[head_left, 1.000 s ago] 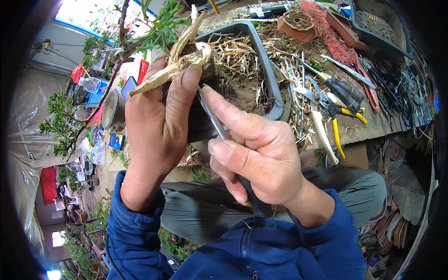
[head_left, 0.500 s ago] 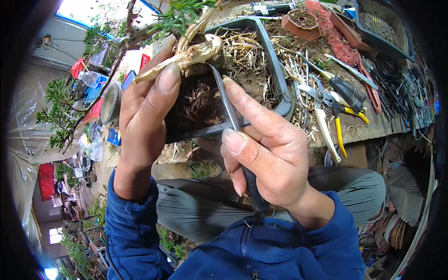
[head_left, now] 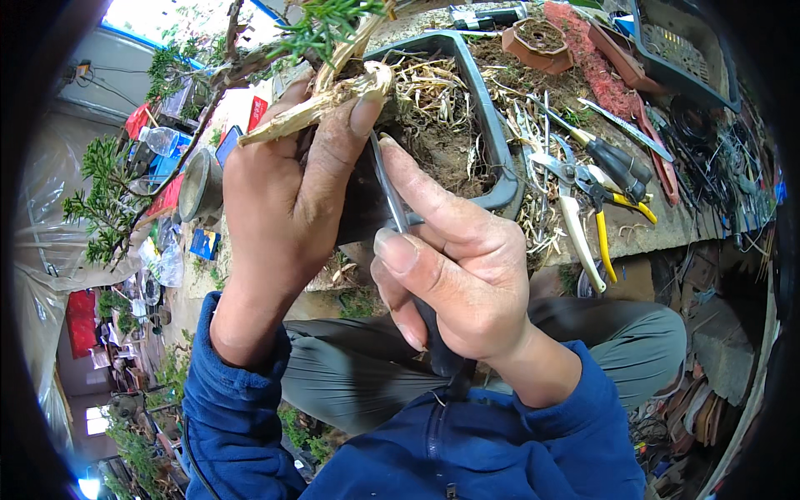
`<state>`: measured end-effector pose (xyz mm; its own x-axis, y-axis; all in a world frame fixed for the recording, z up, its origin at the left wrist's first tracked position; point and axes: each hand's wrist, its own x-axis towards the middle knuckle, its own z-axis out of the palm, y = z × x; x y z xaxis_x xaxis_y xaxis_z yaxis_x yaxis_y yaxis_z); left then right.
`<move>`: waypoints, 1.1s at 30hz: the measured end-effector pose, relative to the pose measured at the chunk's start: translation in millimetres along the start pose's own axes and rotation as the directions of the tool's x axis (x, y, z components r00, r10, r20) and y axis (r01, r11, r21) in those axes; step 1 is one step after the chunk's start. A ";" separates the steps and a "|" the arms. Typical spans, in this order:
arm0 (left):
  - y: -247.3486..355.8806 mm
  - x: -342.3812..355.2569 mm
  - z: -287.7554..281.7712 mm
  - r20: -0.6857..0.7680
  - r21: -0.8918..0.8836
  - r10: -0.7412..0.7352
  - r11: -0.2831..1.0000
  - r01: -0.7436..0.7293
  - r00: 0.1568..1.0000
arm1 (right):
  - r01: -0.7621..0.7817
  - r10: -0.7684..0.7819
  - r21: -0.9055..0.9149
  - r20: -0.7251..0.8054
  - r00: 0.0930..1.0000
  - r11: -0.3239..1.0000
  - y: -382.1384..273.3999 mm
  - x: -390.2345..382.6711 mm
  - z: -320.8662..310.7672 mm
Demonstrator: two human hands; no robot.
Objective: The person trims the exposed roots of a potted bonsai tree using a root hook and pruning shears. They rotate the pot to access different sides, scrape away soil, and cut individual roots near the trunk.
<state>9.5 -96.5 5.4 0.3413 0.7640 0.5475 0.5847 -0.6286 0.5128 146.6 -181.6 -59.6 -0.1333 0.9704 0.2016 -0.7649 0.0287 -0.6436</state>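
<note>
At ten o'clock, our left hand (head_left: 287,192) is curled round the pale wood (head_left: 333,102), which sits at eleven. Then comes a thin metal tool (head_left: 392,202); our right hand (head_left: 458,275), at four, is half closed around it. We see a dark tray (head_left: 486,108) at one and yellow-handled pliers (head_left: 604,237) at three.

We log a soil-strewn bench (head_left: 640,237), its surface littered with pale wood shavings (head_left: 546,242). Directly on it we record a dark grey tray (head_left: 500,158), an octagonal brown pot (head_left: 536,55), black-handled tools (head_left: 615,165), cream-handled secateurs (head_left: 577,233), yellow-handled cutters (head_left: 603,243) just beside them, and tangled dark strands (head_left: 708,162) towards the right end.
</note>
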 end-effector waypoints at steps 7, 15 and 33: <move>0.2 -1.7 -3.3 0.045 -0.061 -0.010 0.998 0.013 0.999 | 0.006 0.006 -0.107 0.116 0.993 0.994 -4.8 1.3 -17.7; -26.7 -11.7 -22.7 0.239 -0.555 -0.061 0.811 0.188 0.969 | -0.008 0.083 -0.275 0.263 0.961 0.961 -16.0 2.4 -32.5; -2.7 -5.4 -10.4 0.146 -0.494 -0.121 0.851 0.178 0.982 | -0.111 0.104 -0.171 -0.049 0.993 0.979 -26.5 -5.2 1.7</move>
<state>-1.6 -100.3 8.0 0.3714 0.8476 0.3791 0.1948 -0.4704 0.8607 166.6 -187.8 -42.3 -0.1807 0.9788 0.0969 -0.6265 -0.0385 -0.7785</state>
